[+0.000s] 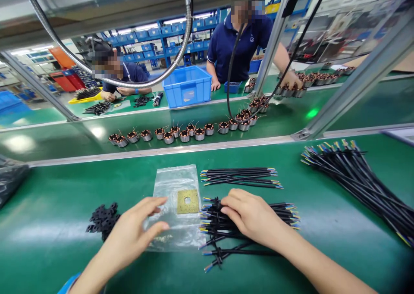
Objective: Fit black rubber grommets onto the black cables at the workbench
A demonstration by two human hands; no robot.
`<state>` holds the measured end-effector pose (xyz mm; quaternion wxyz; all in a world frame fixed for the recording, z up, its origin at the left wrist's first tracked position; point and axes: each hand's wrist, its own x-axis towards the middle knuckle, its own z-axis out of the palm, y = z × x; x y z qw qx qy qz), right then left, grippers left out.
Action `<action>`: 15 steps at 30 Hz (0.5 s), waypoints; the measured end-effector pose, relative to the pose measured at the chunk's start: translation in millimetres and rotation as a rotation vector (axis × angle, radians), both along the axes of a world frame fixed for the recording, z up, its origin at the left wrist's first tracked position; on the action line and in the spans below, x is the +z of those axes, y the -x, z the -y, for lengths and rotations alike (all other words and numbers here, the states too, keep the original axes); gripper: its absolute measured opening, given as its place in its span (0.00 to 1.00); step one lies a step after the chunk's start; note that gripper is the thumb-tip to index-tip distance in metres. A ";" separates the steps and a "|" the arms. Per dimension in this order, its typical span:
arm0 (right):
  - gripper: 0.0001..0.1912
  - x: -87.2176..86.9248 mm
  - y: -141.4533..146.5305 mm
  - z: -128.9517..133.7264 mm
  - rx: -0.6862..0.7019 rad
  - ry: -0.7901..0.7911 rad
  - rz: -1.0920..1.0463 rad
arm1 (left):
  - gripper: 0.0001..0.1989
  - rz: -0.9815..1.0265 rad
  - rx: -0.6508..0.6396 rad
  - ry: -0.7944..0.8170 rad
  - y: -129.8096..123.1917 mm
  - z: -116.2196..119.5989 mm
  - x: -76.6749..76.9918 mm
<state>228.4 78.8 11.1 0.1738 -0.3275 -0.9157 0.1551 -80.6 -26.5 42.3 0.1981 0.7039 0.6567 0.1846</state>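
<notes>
My left hand (139, 229) hovers over the left part of a clear plastic bag (174, 177), its fingers apart and holding nothing. A yellowish square pad with a central hole (188, 201) lies on the bag. My right hand (246, 212) is on a pile of black cables with stripped coloured ends (281, 216), thumb and fingers closed at a small black part near the cables' left ends; what they grip is partly hidden. Behind that pile lies a smaller row of black cables (241, 177). Small black rubber parts (102, 220) are heaped left of my left hand.
A large bundle of black cables (352, 182) lies at the right. Copper-wound stators (184, 136) stand along the strip beyond the metal rail (155, 150). A blue bin (187, 87) and two people are across the bench. A metal hose (129, 85) hangs overhead.
</notes>
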 end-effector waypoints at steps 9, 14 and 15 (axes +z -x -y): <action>0.09 -2.3 -6.8 -30.1 -0.082 -0.061 0.069 | 0.21 -0.473 0.287 -0.030 104.5 40.3 -49.7; 0.09 -20.1 -1.1 -50.7 -0.139 -0.158 0.180 | 0.16 -0.449 0.223 -0.096 100.8 36.9 -50.5; 0.08 -21.6 1.4 -51.3 -0.144 -0.160 0.193 | 0.15 -0.437 0.204 -0.097 99.5 36.7 -49.6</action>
